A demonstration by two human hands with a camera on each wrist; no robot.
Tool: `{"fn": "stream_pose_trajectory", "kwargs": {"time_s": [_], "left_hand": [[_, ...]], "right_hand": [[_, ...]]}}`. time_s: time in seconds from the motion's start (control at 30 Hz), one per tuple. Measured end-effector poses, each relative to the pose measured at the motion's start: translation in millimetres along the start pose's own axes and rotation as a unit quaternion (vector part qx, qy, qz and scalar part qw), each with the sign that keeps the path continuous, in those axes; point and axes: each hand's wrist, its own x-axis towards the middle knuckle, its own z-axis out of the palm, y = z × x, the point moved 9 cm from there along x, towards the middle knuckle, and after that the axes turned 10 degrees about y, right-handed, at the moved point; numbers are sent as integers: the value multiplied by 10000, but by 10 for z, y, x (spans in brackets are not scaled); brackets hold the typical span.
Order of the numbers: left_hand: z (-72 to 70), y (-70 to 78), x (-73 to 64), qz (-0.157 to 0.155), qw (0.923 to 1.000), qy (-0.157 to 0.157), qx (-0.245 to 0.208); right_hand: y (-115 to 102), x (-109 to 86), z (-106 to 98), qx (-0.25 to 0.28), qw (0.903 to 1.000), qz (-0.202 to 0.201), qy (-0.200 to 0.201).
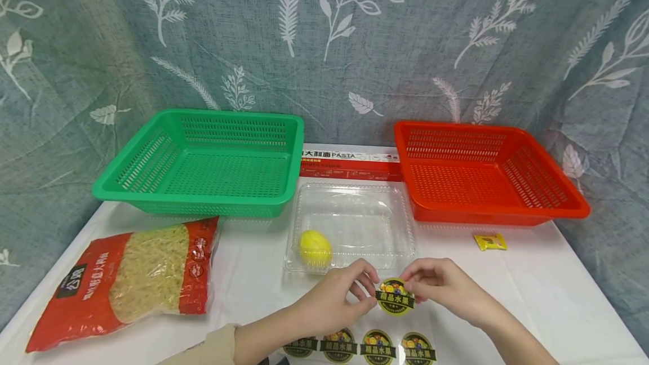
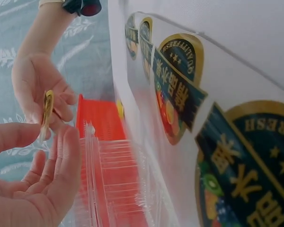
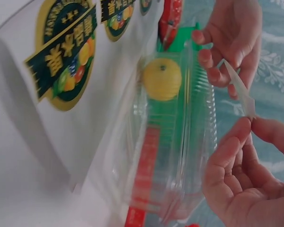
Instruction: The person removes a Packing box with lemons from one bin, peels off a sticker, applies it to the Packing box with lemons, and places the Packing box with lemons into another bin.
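A round black-and-gold fruit sticker [image 1: 395,297] is held up between both hands, above the front of the white table. My right hand [image 1: 446,286] pinches its right edge between thumb and fingertips. At the left edge, the thumb and curled fingers of my left hand [image 1: 342,295] close on the sticker. Seen edge-on in the right wrist view, the sticker [image 3: 241,92] is slightly bent. Below the hands lies a sheet [image 1: 357,358] with several matching stickers. Just beyond them is a clear plastic clamshell box [image 1: 355,230] with a yellow lemon-like fruit [image 1: 315,248] at its left front.
At the back stand a green basket [image 1: 203,205] on the left and a red basket [image 1: 499,214] on the right. A red-and-white pasta box [image 1: 350,169] lies between them. On the left is a bag of pasta [image 1: 147,275]; a small yellow packet [image 1: 490,241] lies on the right.
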Motion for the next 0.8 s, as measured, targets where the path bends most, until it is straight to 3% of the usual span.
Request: {"fn": "stream_pose_trajectory", "kwargs": {"time_s": [0.3,0.53,0.8], "left_hand": [[-84,-32,0,-67,9961,395,-781],[-188,-22,10,151,9944,828,-638],[-318,-33,7,100,9903,1220,-665]], "right_hand": [[-88,93,9,-88,9997,-12,242],[-174,135,34,-87,9996,-125,257],[-188,190,59,-172,9989,47,424]]}}
